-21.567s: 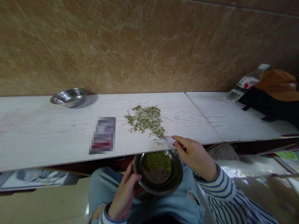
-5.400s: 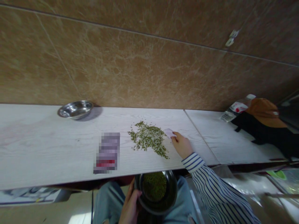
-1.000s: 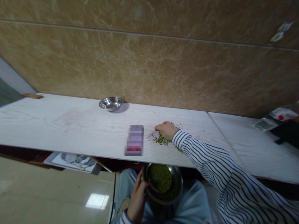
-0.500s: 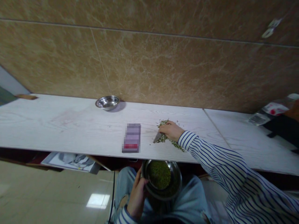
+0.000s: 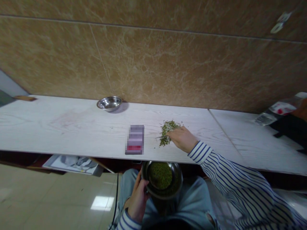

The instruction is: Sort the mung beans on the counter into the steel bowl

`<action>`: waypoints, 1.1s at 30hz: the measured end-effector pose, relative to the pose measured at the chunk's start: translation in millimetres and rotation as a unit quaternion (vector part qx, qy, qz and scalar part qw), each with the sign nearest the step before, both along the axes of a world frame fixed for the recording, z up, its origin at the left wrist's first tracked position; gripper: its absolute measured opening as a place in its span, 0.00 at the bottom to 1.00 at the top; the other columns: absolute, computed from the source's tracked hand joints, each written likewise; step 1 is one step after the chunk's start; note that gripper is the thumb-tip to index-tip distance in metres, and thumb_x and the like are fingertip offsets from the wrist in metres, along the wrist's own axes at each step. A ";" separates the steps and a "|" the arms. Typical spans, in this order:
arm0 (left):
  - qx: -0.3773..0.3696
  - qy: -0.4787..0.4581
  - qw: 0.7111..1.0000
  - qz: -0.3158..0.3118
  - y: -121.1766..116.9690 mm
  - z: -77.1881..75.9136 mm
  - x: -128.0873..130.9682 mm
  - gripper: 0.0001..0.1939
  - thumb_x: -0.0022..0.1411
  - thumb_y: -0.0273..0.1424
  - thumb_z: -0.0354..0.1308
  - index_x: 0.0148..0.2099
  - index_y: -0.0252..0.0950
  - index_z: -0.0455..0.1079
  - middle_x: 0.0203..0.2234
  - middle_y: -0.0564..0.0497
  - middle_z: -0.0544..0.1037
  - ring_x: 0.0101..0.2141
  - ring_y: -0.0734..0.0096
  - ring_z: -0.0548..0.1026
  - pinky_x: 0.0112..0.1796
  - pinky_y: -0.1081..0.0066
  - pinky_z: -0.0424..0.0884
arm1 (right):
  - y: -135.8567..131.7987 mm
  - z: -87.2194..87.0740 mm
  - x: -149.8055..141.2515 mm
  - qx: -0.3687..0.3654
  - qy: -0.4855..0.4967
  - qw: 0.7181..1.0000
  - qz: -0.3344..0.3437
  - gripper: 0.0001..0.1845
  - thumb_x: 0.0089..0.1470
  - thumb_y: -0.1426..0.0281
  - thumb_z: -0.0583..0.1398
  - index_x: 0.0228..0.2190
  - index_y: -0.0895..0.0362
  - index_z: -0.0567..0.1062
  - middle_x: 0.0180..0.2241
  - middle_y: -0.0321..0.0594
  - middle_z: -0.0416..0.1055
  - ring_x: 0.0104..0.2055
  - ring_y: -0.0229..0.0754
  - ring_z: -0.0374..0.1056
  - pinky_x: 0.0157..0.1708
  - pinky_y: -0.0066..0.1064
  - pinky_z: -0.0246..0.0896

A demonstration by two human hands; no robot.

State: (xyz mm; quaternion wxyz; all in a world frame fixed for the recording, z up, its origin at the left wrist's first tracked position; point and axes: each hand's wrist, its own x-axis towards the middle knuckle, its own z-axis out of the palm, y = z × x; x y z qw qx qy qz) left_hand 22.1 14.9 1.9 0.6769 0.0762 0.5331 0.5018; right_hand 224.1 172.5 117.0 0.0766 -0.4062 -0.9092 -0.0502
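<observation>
Small green grains that look like mung beans (image 5: pixel 168 126) lie scattered on the white tabletop. Over their near right side is my right hand (image 5: pixel 183 138), its fingers closed on a thin grey scraper (image 5: pixel 157 137), seen almost edge-on, so its full shape is hidden. Below the table edge, above my lap, my left hand (image 5: pixel 139 195) grips the left rim of a steel bowl (image 5: pixel 177 179). The thumb is on the rim and the other fingers are partly out of sight. More green grains (image 5: pixel 161 175) fill the bottom of this bowl.
A phone-like slab (image 5: pixel 134 139) with a blurred screen lies left of the grains. Farther back, a small steel bowl (image 5: pixel 109 104) stands near the wall. A clear plastic bottle (image 5: pixel 275 111) and a black item (image 5: pixel 291 129) are at the right. An open drawer (image 5: pixel 74 164) juts out below left.
My right hand has moved slightly right and nearer to me, and the scraper has turned from broadside to nearly edge-on. Grains near the table's front edge have been gathered toward the pile.
</observation>
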 end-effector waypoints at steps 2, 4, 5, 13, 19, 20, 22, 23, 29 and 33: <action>-0.002 0.000 1.000 0.002 -0.6 -0.5 -1.0 0.36 0.50 0.30 0.55 0.63 0.45 0.56 0.52 0.47 0.71 0.46 0.60 0.71 0.33 0.68 0.68 | -13.3 -1.9 -7.3 -0.007 0.022 0.999 -0.045 0.16 0.59 0.72 0.51 0.47 0.59 0.71 0.36 0.45 0.76 0.40 0.43 0.69 0.41 0.33 0.54; -0.007 0.003 1.000 0.002 -1.2 -0.4 -1.7 0.36 0.50 0.30 0.56 0.62 0.44 0.57 0.52 0.47 0.72 0.46 0.60 0.71 0.34 0.68 0.68 | -24.6 -5.8 -15.7 -0.052 0.074 0.992 -0.088 0.17 0.59 0.71 0.51 0.48 0.59 0.70 0.36 0.44 0.76 0.38 0.41 0.70 0.39 0.30 0.57; -0.008 0.002 1.000 0.001 -1.4 -0.1 -1.9 0.36 0.49 0.29 0.56 0.62 0.44 0.57 0.52 0.47 0.72 0.46 0.60 0.71 0.34 0.68 0.69 | -29.3 -8.2 -20.1 -0.081 0.107 0.985 -0.110 0.17 0.59 0.71 0.51 0.49 0.57 0.70 0.37 0.43 0.76 0.37 0.39 0.71 0.37 0.29 0.58; -0.018 -0.006 1.000 0.000 -2.4 3.7 -0.3 0.36 0.49 0.29 0.56 0.62 0.45 0.58 0.54 0.47 0.70 0.50 0.57 0.69 0.36 0.67 0.69 | -47.7 -27.9 -48.2 -0.185 0.214 0.946 -0.157 0.18 0.54 0.70 0.54 0.46 0.57 0.73 0.32 0.38 0.77 0.31 0.38 0.72 0.33 0.27 0.59; -0.017 -0.006 1.000 -0.006 -1.4 2.5 1.0 0.35 0.49 0.29 0.56 0.61 0.44 0.57 0.53 0.47 0.70 0.49 0.59 0.69 0.36 0.68 0.69 | -45.9 -30.4 -37.6 -0.182 0.207 0.941 -0.196 0.18 0.54 0.71 0.53 0.46 0.57 0.73 0.29 0.36 0.77 0.29 0.37 0.70 0.31 0.26 0.58; -0.021 -0.005 1.000 -0.005 -1.3 2.1 1.3 0.35 0.49 0.29 0.56 0.61 0.44 0.58 0.53 0.47 0.70 0.49 0.59 0.70 0.36 0.68 0.69 | -45.0 -30.2 -33.9 -0.181 0.207 0.940 -0.205 0.18 0.53 0.71 0.53 0.46 0.57 0.73 0.28 0.36 0.76 0.28 0.37 0.70 0.30 0.26 0.57; -0.023 -0.006 1.000 -0.003 -1.5 1.5 1.9 0.35 0.49 0.28 0.56 0.61 0.44 0.59 0.53 0.47 0.70 0.47 0.61 0.70 0.36 0.68 0.69 | -43.2 -30.0 -26.7 -0.178 0.207 0.937 -0.219 0.18 0.53 0.71 0.53 0.46 0.57 0.73 0.27 0.35 0.76 0.26 0.37 0.69 0.29 0.26 0.57; -0.021 -0.006 1.000 -0.003 -1.7 1.4 2.2 0.34 0.48 0.29 0.56 0.60 0.44 0.59 0.53 0.48 0.71 0.46 0.62 0.71 0.36 0.69 0.69 | -42.4 -30.0 -23.5 -0.176 0.208 0.936 -0.224 0.18 0.54 0.70 0.53 0.45 0.58 0.73 0.27 0.35 0.76 0.26 0.37 0.69 0.28 0.26 0.57; -0.020 -0.003 1.000 -0.009 -2.2 1.7 3.3 0.34 0.49 0.29 0.57 0.61 0.44 0.59 0.51 0.47 0.72 0.43 0.63 0.73 0.35 0.69 0.69 | -38.4 -30.9 -6.5 -0.166 0.207 0.934 -0.241 0.17 0.53 0.71 0.54 0.45 0.58 0.73 0.29 0.37 0.77 0.29 0.39 0.70 0.30 0.28 0.59; -0.018 -0.003 1.000 -0.011 -1.8 2.1 3.8 0.35 0.50 0.29 0.56 0.62 0.45 0.57 0.49 0.49 0.73 0.42 0.66 0.72 0.35 0.70 0.68 | -36.4 -29.0 6.0 -0.164 0.207 0.932 -0.248 0.17 0.54 0.70 0.54 0.45 0.56 0.73 0.28 0.36 0.77 0.27 0.38 0.70 0.29 0.27 0.59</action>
